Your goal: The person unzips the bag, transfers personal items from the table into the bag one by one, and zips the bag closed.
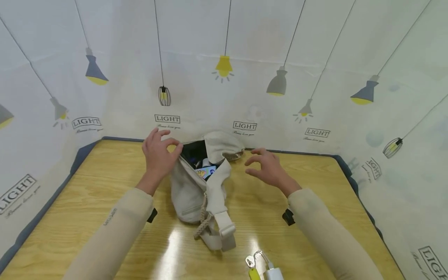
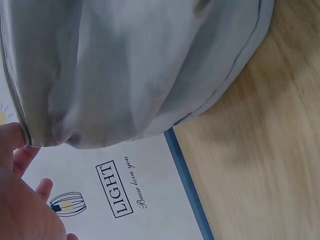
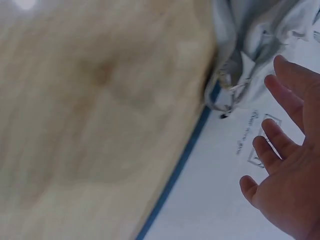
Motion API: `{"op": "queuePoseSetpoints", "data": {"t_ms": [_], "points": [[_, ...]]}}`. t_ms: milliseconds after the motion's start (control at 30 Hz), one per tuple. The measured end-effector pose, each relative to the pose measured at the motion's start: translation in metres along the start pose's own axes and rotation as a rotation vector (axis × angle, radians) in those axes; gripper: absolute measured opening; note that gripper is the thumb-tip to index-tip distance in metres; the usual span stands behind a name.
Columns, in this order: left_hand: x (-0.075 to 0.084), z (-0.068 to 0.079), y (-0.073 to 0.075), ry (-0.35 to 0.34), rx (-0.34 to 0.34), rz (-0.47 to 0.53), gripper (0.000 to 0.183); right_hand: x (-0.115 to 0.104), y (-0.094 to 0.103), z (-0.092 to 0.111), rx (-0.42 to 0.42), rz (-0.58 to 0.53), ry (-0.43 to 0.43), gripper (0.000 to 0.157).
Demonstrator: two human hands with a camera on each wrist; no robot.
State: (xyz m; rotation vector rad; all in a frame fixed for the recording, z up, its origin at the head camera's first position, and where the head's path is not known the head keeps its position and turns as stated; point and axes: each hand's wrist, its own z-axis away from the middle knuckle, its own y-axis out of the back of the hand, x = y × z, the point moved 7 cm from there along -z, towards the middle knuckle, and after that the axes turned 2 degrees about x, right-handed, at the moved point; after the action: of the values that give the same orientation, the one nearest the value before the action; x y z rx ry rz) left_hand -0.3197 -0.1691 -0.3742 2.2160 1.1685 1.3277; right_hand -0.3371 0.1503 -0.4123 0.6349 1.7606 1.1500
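Observation:
A light grey cloth bag (image 1: 187,194) stands on the table with its zipped mouth spread open. My left hand (image 1: 159,153) pinches the left edge of that mouth between thumb and forefinger; in the left wrist view the fingertips are right at the end of the zip (image 2: 21,125). Inside the bag lies a blue, colourfully printed packet (image 1: 205,172) among other things partly hidden in the dark. Right of the bag, my right hand (image 1: 267,167) is held in the air with fingers loosely spread, and holds nothing. The bag's flap (image 1: 224,144) is folded back towards the wall.
A wide strap with a buckle (image 1: 226,229) and a knotted cord (image 1: 203,225) hang down the bag's front onto the wooden table (image 1: 115,171). At the near edge lie a white block with a metal loop (image 1: 274,273) and a yellow-tagged item (image 1: 254,273). A lamp-printed wall covering (image 1: 196,77) surrounds the table.

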Motion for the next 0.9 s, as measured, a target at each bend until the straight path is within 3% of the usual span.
{"op": "queuePoseSetpoints", "data": {"t_ms": [267,400,700,900], "points": [[-0.001,0.002,-0.003,0.024,-0.042,0.000,0.021,0.030,-0.026,0.038,-0.144,-0.011,-0.035,0.025],[-0.002,0.007,-0.004,0.021,-0.046,-0.005,0.022,0.036,-0.030,0.052,-0.174,-0.043,-0.034,0.024],[-0.006,0.017,-0.006,0.023,-0.045,0.009,0.019,0.028,-0.043,0.087,-0.289,-0.096,0.072,0.027],[-0.005,0.019,-0.007,0.006,-0.031,0.017,0.017,0.011,-0.055,0.104,-0.368,-0.089,0.138,0.047]]}}
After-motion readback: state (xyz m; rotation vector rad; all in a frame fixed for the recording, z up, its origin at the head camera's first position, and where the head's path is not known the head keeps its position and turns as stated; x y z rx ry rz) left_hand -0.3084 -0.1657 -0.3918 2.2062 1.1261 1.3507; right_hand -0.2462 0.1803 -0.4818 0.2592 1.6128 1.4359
